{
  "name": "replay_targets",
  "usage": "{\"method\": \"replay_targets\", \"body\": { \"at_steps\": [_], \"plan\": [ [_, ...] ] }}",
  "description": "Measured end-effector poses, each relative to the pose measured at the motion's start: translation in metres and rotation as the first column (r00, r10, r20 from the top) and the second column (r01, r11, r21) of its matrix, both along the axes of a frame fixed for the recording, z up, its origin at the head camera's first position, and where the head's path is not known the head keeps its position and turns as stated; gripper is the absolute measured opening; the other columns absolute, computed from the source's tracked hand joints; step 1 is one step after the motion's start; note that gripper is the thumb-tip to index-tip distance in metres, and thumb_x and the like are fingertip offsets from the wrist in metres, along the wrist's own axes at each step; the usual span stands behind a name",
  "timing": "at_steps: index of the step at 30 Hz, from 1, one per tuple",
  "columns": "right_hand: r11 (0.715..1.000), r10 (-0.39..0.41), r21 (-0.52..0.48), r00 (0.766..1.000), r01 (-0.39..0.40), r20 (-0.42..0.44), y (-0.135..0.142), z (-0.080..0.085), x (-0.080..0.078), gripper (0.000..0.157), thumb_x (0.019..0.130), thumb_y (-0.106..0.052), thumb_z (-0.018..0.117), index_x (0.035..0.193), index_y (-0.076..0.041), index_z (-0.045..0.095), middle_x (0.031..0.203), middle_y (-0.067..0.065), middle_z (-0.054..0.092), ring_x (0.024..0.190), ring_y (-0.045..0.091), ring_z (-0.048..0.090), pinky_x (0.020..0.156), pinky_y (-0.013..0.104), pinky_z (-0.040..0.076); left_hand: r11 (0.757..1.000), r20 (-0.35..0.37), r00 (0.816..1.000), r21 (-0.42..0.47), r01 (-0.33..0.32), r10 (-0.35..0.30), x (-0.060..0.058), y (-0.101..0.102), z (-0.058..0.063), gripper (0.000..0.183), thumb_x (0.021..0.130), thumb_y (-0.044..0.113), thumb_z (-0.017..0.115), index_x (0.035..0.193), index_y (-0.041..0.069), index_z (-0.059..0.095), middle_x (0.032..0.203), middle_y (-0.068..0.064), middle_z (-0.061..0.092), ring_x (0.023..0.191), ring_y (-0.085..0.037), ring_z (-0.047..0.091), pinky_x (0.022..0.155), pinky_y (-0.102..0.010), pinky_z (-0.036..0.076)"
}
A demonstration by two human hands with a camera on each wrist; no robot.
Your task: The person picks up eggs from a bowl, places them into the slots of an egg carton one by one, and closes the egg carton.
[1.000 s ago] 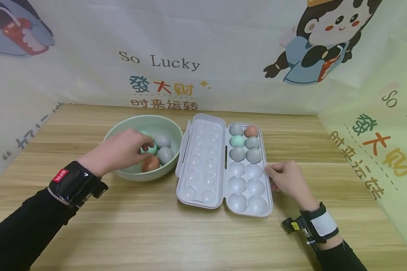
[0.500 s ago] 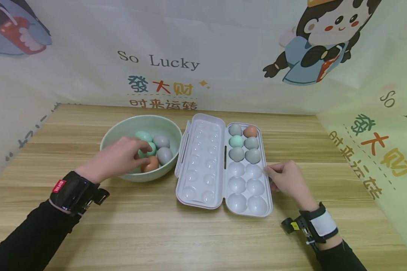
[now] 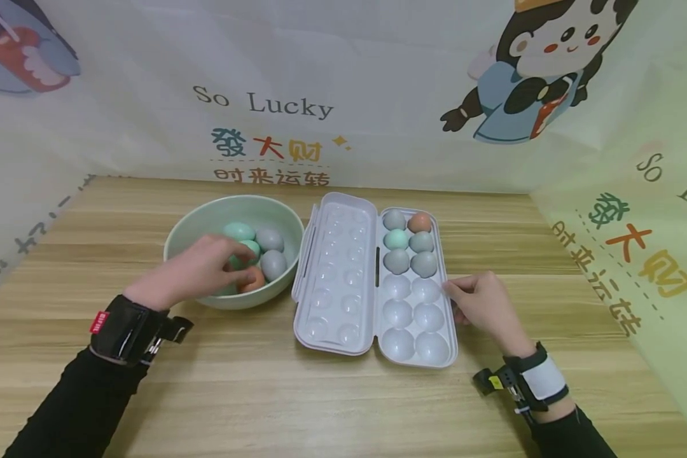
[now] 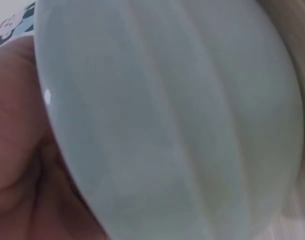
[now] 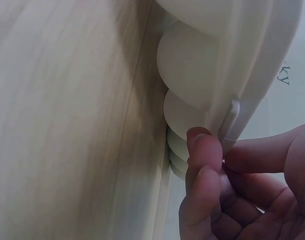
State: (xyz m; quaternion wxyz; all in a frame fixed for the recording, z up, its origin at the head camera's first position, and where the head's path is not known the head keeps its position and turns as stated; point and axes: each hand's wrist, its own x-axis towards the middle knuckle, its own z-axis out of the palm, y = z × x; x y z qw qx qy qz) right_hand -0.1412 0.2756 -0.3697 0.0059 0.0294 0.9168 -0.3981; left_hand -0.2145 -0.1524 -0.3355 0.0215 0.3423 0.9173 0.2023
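In the head view my left hand [image 3: 206, 270] reaches over the near rim of the pale green bowl [image 3: 177, 229]. Its fingers are bent above a mint-green egg, and the thumb overlaps a brown egg [image 3: 255, 281]. The bowl's outer wall [image 4: 157, 110] fills the left wrist view and hides the fingertips. Another mint-green egg [image 3: 238, 231] and two grey eggs lie in the bowl too. My right hand [image 3: 483, 305] pinches the right edge of the white egg box [image 3: 451, 343], thumb on one side and fingers below, as the right wrist view shows.
The egg box lies unfolded, its lid [image 3: 338, 273] beside the bowl. Several grey eggs, a mint-green egg [image 3: 396, 240] and a brown egg [image 3: 419, 222] sit in its far cups; the nearer cups are bare. A printed sheet [image 3: 378, 95] hangs behind the wooden table [image 3: 252, 394].
My left hand has shifted down and toward the near side of the bowl, its thumb coming over the brown egg. The bowl has slid slightly left. My right hand keeps its pinch.
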Motion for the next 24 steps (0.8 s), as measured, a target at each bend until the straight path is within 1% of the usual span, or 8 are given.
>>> {"method": "replay_targets", "body": {
  "at_steps": [2,5,7,9,13,16,20,24],
  "plan": [
    [1.0,0.003,-0.005,1.0,-0.003,-0.002,-0.0008,0.0002,0.0004,0.023,0.096,-0.009,0.062,0.105,0.01,0.071,0.063,0.008,0.065,0.05,0.018,0.059,0.046,0.028,0.048,1.0,-0.002,1.0,-0.006,0.012,-0.012,0.0,0.0006,-0.0005,0.011,0.091,0.019,0.073,0.089,0.008,0.072,0.074,0.003,0.059,0.066,-0.013,0.048,0.065,-0.033,0.041],
    [1.0,0.004,-0.014,1.0,-0.005,-0.001,-0.0018,0.0011,0.001,0.023,0.096,-0.009,0.062,0.105,0.011,0.071,0.065,0.009,0.066,0.05,0.017,0.059,0.046,0.028,0.048,1.0,0.007,1.0,-0.021,0.022,-0.022,-0.0001,0.0023,-0.0014,0.021,0.093,0.025,0.07,0.075,0.016,0.064,0.064,0.006,0.049,0.064,-0.013,0.041,0.067,-0.033,0.034],
    [1.0,0.0,-0.018,1.0,0.0,0.005,-0.002,0.0017,0.0011,0.024,0.096,-0.009,0.062,0.106,0.011,0.071,0.066,0.01,0.066,0.05,0.017,0.059,0.046,0.028,0.048,0.999,0.019,1.0,-0.031,0.026,-0.025,-0.0006,0.0028,-0.0024,0.025,0.094,0.028,0.068,0.072,0.019,0.061,0.063,0.008,0.048,0.064,-0.013,0.04,0.071,-0.035,0.03],
    [1.0,-0.002,-0.019,1.0,0.002,0.009,-0.002,0.0019,0.0008,0.024,0.096,-0.009,0.062,0.106,0.011,0.071,0.067,0.01,0.067,0.05,0.017,0.06,0.046,0.028,0.048,0.999,0.036,0.999,-0.037,0.023,-0.022,-0.0009,0.0029,-0.0033,0.025,0.095,0.031,0.067,0.073,0.02,0.063,0.063,0.009,0.048,0.065,-0.013,0.04,0.073,-0.037,0.028],
    [1.0,0.002,-0.013,1.0,-0.002,0.004,-0.0014,0.0014,0.0001,0.024,0.096,-0.009,0.062,0.107,0.01,0.071,0.067,0.01,0.067,0.05,0.017,0.06,0.046,0.028,0.048,0.999,0.06,0.998,-0.033,0.019,-0.017,-0.002,0.0034,-0.0053,0.02,0.095,0.03,0.067,0.08,0.018,0.068,0.065,0.009,0.05,0.065,-0.012,0.043,0.074,-0.037,0.03],
    [1.0,0.006,-0.011,1.0,-0.006,0.001,-0.0011,0.0009,-0.0001,0.024,0.096,-0.009,0.062,0.106,0.01,0.071,0.065,0.01,0.066,0.051,0.017,0.06,0.046,0.028,0.049,1.0,0.086,0.996,-0.015,0.015,-0.014,-0.0022,0.0037,-0.0063,0.018,0.096,0.028,0.066,0.084,0.016,0.069,0.067,0.008,0.051,0.065,-0.011,0.046,0.07,-0.035,0.036],
    [1.0,0.009,-0.012,1.0,-0.009,-0.001,-0.0008,0.0005,0.0002,0.023,0.096,-0.008,0.062,0.105,0.011,0.071,0.065,0.009,0.066,0.051,0.018,0.06,0.047,0.028,0.049,1.0,0.124,0.992,0.005,0.012,-0.013,-0.0016,0.0046,-0.0067,0.018,0.097,0.026,0.065,0.083,0.014,0.067,0.067,0.006,0.05,0.063,-0.01,0.047,0.064,-0.032,0.04],
    [1.0,0.008,-0.012,1.0,-0.008,-0.002,-0.0005,0.0005,0.0003,0.023,0.096,-0.008,0.062,0.105,0.011,0.071,0.064,0.009,0.066,0.051,0.017,0.06,0.047,0.028,0.049,1.0,0.142,0.99,0.014,0.005,-0.007,-0.0008,0.0053,-0.0071,0.019,0.097,0.024,0.064,0.081,0.014,0.064,0.067,0.005,0.049,0.062,-0.01,0.047,0.063,-0.031,0.041]
  ]
}}
